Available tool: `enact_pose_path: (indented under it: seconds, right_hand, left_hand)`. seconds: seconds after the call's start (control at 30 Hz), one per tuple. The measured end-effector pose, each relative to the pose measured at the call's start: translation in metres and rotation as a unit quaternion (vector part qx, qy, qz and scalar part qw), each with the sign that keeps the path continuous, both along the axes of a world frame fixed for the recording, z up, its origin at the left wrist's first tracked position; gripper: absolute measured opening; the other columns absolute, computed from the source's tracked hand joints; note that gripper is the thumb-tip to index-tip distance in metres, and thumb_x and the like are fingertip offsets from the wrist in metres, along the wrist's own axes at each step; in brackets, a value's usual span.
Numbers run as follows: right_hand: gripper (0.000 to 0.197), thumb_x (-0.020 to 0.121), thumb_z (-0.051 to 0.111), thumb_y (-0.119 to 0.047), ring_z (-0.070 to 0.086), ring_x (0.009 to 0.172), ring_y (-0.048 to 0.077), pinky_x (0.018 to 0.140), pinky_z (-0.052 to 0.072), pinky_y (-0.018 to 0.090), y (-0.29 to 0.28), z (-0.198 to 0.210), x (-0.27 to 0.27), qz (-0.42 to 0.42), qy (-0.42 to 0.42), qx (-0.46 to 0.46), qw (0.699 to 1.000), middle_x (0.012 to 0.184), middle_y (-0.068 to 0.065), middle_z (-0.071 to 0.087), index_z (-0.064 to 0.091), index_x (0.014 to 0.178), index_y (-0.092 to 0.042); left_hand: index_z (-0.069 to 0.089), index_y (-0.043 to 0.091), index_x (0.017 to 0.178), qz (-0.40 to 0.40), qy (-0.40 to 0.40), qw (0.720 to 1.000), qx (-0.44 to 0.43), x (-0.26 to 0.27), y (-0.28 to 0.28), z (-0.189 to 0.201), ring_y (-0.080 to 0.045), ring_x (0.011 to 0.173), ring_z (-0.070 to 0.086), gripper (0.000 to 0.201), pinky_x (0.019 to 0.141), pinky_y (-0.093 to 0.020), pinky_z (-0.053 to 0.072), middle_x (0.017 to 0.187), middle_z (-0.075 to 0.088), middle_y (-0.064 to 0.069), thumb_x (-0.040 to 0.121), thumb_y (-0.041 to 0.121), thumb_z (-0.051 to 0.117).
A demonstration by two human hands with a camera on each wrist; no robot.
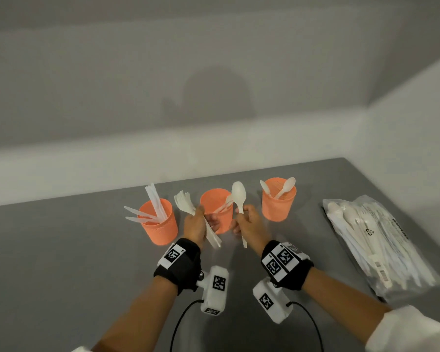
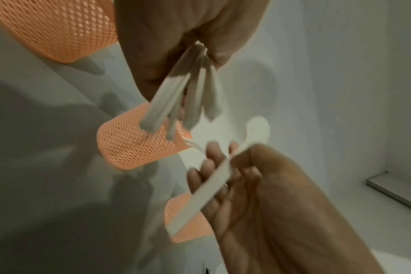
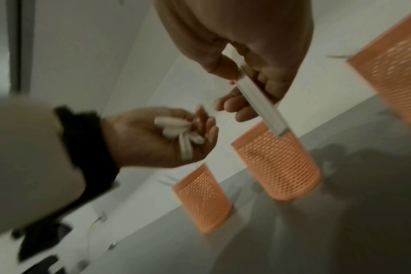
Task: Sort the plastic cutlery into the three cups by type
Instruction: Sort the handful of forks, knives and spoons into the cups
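Three orange mesh cups stand in a row on the grey table. The left cup point(image 1: 159, 222) holds knives, the middle cup point(image 1: 217, 208) holds a few pieces whose type I cannot tell, and the right cup point(image 1: 278, 199) holds spoons. My left hand point(image 1: 196, 223) grips a bundle of white forks point(image 1: 186, 203) in front of the middle cup; their handles point(image 2: 190, 96) fan out below the fist. My right hand point(image 1: 248, 221) pinches a single white spoon point(image 1: 238, 193) by its handle point(image 3: 262, 103), bowl up, between the middle and right cups.
A clear plastic bag point(image 1: 381, 240) of unsorted white cutlery lies at the table's right side, near the right wall. White walls close the table at the back and right. Bare grey tabletop point(image 1: 61, 250) spreads to the left and in front of the cups.
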State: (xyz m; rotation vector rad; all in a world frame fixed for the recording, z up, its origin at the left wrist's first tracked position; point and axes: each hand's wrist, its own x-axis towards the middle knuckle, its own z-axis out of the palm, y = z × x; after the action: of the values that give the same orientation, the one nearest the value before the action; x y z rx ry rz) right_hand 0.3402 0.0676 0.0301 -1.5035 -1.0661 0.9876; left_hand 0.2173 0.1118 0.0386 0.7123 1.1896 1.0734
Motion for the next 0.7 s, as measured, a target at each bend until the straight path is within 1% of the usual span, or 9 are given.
enact_pose_path:
  seconds: [0.07, 0.17, 0.23, 0.3, 0.4, 0.47, 0.53, 0.63, 0.7]
  right_hand:
    - [0.021, 0.091, 0.039, 0.003, 0.056, 0.055, 0.011, 0.062, 0.05, 0.026, 0.005, 0.009, 0.022, -0.031, 0.035, 0.03, 0.998, 0.066, 0.004, 0.058, 0.041, 0.088, -0.018]
    - [0.036, 0.087, 0.041, 0.011, 0.064, 0.065, 0.017, 0.076, 0.054, 0.039, 0.023, 0.025, 0.06, -0.103, 0.037, 0.101, 0.989, 0.071, 0.004, 0.062, 0.04, 0.087, -0.026]
    - [0.04, 0.087, 0.043, 0.011, 0.063, 0.073, 0.022, 0.079, 0.052, 0.04, 0.034, 0.036, 0.085, -0.137, 0.014, 0.134, 0.981, 0.076, 0.003, 0.063, 0.04, 0.087, -0.029]
    - [0.04, 0.086, 0.042, 0.01, 0.062, 0.077, 0.022, 0.077, 0.051, 0.038, 0.042, 0.045, 0.106, -0.159, -0.024, 0.141, 0.977, 0.077, -0.002, 0.063, 0.038, 0.086, -0.03]
    - [0.034, 0.085, 0.041, 0.01, 0.061, 0.078, 0.021, 0.076, 0.049, 0.034, 0.052, 0.04, 0.118, -0.16, -0.067, 0.11, 0.979, 0.079, -0.001, 0.064, 0.04, 0.088, -0.024]
    - [0.025, 0.083, 0.04, 0.009, 0.058, 0.08, 0.022, 0.073, 0.044, 0.029, 0.055, 0.027, 0.118, -0.15, -0.089, 0.077, 0.982, 0.085, 0.005, 0.065, 0.043, 0.094, -0.014]
    - [0.018, 0.085, 0.043, 0.004, 0.056, 0.08, 0.021, 0.069, 0.041, 0.025, 0.056, 0.015, 0.117, -0.14, -0.101, 0.042, 0.984, 0.091, 0.013, 0.067, 0.048, 0.097, -0.008]
    - [0.017, 0.087, 0.051, -0.009, 0.056, 0.083, 0.026, 0.077, 0.043, 0.031, 0.058, 0.001, 0.12, -0.135, -0.127, -0.007, 0.983, 0.098, 0.018, 0.066, 0.048, 0.103, -0.005]
    - [0.027, 0.087, 0.048, -0.009, 0.056, 0.089, 0.029, 0.081, 0.045, 0.035, 0.058, -0.001, 0.121, -0.131, -0.147, -0.024, 0.98, 0.103, 0.015, 0.064, 0.044, 0.114, -0.008]
  left_hand:
    - [0.042, 0.011, 0.068, -0.015, -0.026, 1.0, 0.005, 0.0, 0.007, 0.002, -0.009, 0.032, 0.043, 0.028, 0.041, -0.019, 0.044, 0.037, 0.042, 0.004, 0.096, 0.011, 0.039]
    - [0.039, 0.014, 0.062, -0.003, -0.014, 0.998, 0.056, 0.003, 0.025, 0.018, -0.006, 0.03, 0.032, 0.034, 0.037, -0.019, 0.032, 0.034, 0.033, 0.008, 0.095, 0.018, 0.048]
    - [0.037, 0.016, 0.057, 0.024, 0.009, 0.995, 0.094, 0.008, 0.039, 0.031, -0.007, 0.033, 0.035, 0.043, 0.041, -0.02, 0.035, 0.035, 0.035, 0.008, 0.093, 0.034, 0.051]
    - [0.038, 0.016, 0.054, 0.058, 0.039, 0.988, 0.136, 0.015, 0.052, 0.041, -0.007, 0.037, 0.04, 0.049, 0.045, -0.017, 0.039, 0.035, 0.039, 0.008, 0.092, 0.044, 0.048]
    - [0.042, 0.015, 0.052, 0.087, 0.091, 0.976, 0.179, 0.03, 0.068, 0.039, -0.01, 0.045, 0.044, 0.05, 0.054, -0.02, 0.041, 0.038, 0.044, 0.008, 0.093, 0.041, 0.048]
    - [0.046, 0.014, 0.053, 0.089, 0.114, 0.972, 0.187, 0.04, 0.074, 0.028, -0.013, 0.048, 0.046, 0.046, 0.058, -0.023, 0.042, 0.039, 0.048, 0.007, 0.093, 0.035, 0.051]
    - [0.05, 0.013, 0.056, 0.069, 0.139, 0.972, 0.179, 0.046, 0.076, 0.011, -0.008, 0.045, 0.05, 0.041, 0.057, -0.022, 0.044, 0.038, 0.053, 0.007, 0.093, 0.031, 0.053]
    - [0.052, 0.012, 0.059, 0.038, 0.204, 0.963, 0.171, 0.05, 0.073, -0.007, -0.002, 0.04, 0.052, 0.037, 0.05, -0.018, 0.044, 0.041, 0.055, 0.007, 0.093, 0.027, 0.053]
    - [0.055, 0.008, 0.076, 0.032, 0.25, 0.949, 0.188, 0.05, 0.072, -0.014, -0.009, 0.052, 0.055, 0.02, 0.06, -0.024, 0.042, 0.057, 0.058, 0.002, 0.089, 0.022, 0.06]
